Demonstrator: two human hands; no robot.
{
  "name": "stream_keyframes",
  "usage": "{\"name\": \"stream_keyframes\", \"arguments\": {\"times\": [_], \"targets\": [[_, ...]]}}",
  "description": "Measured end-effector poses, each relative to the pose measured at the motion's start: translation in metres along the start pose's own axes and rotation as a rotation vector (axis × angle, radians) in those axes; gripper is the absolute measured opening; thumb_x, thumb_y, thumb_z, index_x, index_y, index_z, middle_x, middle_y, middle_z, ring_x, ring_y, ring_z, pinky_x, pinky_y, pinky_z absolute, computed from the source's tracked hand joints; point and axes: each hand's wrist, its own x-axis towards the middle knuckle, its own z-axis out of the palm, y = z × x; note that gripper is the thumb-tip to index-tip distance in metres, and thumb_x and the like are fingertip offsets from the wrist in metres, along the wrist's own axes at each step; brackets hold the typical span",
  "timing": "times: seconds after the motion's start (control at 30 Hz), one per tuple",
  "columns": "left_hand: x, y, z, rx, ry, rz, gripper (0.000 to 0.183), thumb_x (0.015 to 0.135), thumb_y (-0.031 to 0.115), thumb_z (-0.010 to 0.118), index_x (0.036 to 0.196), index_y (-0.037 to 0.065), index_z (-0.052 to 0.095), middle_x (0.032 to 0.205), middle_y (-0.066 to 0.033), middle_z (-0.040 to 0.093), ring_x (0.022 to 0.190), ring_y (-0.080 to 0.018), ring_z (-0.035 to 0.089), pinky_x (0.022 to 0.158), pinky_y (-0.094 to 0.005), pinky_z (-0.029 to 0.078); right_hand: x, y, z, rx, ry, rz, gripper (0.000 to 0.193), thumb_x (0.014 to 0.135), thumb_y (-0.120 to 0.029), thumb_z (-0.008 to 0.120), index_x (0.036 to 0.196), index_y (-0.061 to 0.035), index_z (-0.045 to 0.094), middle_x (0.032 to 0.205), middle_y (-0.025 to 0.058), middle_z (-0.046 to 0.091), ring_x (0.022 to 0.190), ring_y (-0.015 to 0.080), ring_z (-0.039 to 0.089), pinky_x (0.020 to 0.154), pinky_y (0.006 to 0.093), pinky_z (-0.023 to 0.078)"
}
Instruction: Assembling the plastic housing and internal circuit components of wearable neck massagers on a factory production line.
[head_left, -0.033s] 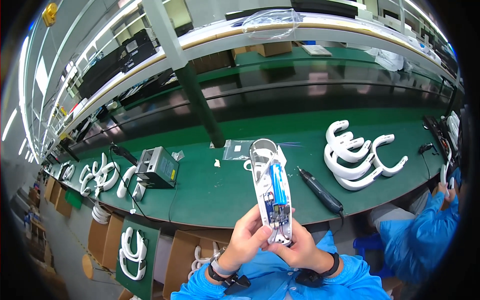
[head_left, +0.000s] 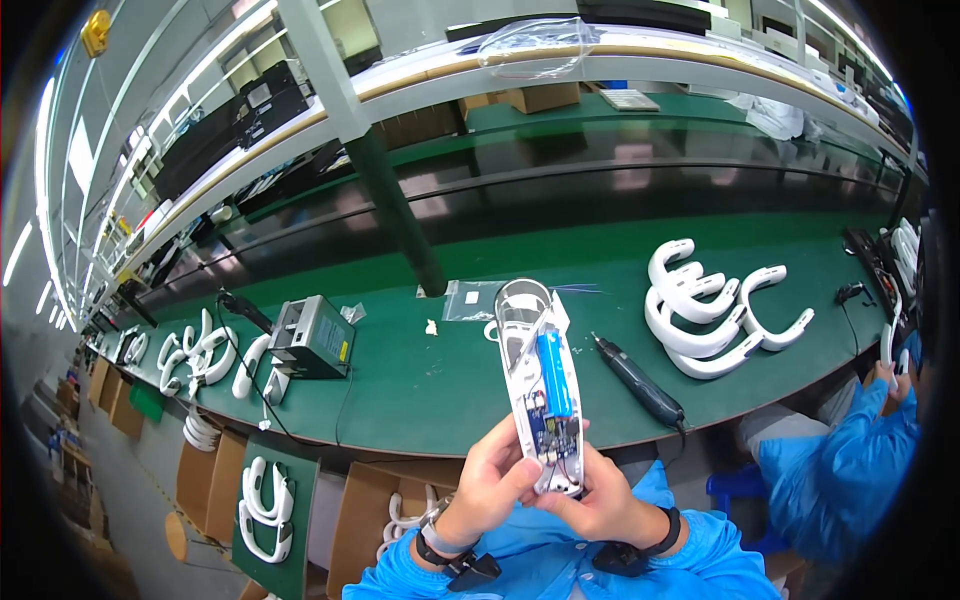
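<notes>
I see the opened white housing (head_left: 520, 388) held up over the table's (head_left: 420, 395) near edge. The left hand (head_left: 497, 478) and right hand (head_left: 602, 494) have their fingers closed around its lower end from both sides, presumably to keep the circuit board (head_left: 551, 430) and blue battery (head_left: 554, 372) facing up. The pen-shaped power tool (head_left: 640, 384) lies to the right, likely for easy reach. Below, one cardboard box (head_left: 355, 508) holds white curved parts (head_left: 396, 512); another (head_left: 214, 490) has stacked white pieces (head_left: 201, 430) at its mouth.
</notes>
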Motion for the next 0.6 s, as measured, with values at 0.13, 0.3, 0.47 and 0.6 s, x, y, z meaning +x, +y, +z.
{"name": "stream_keyframes", "arguments": {"times": [0.13,0.3,0.47,0.6], "targets": [[-0.010,-0.005,0.012,-0.114,-0.083,0.002,0.056,0.096,0.024,0.059,0.136,-0.011,0.039,0.132,-0.0271,0.055,0.117,-0.0312,0.060,0.100,-0.0426,0.050,-0.022,0.001,-0.002,-0.346,0.007,-0.169,0.061,0.082,-0.017,0.078,0.130,0.0073,0.050,0.094,0.0190,0.070,0.076,0.0309,0.072,0.065,0.0329,0.056],[-0.019,-0.002,0.022,-0.111,-0.085,-0.006,0.048,0.097,0.015,0.057,0.134,-0.011,0.041,0.129,-0.0260,0.057,0.112,-0.0287,0.063,0.097,-0.0401,0.052,-0.037,-0.012,0.008,-0.431,0.048,-0.168,0.060,0.083,-0.015,0.077,0.131,0.0071,0.049,0.095,0.0179,0.071,0.077,0.0285,0.073,0.067,0.0321,0.057],[-0.027,-0.006,0.024,-0.129,-0.016,-0.086,0.073,0.091,0.029,0.067,0.141,-0.013,0.033,0.120,-0.0248,0.061,0.107,-0.0284,0.065,0.090,-0.0381,0.056,-0.046,-0.038,0.029,-0.373,0.132,0.003,0.047,0.083,-0.007,0.076,0.124,0.0049,0.054,0.101,0.0118,0.068,0.087,0.0184,0.069,0.077,0.0290,0.055],[-0.032,-0.005,0.029,-0.205,0.017,-0.085,0.079,0.091,0.039,0.066,0.141,-0.013,0.032,0.120,-0.0253,0.061,0.105,-0.0294,0.066,0.088,-0.0381,0.057,-0.045,-0.044,0.032,-0.064,0.051,0.086,0.054,0.089,-0.002,0.067,0.135,0.0047,0.040,0.107,0.0148,0.066,0.095,0.0216,0.069,0.088,0.0339,0.056]]}}
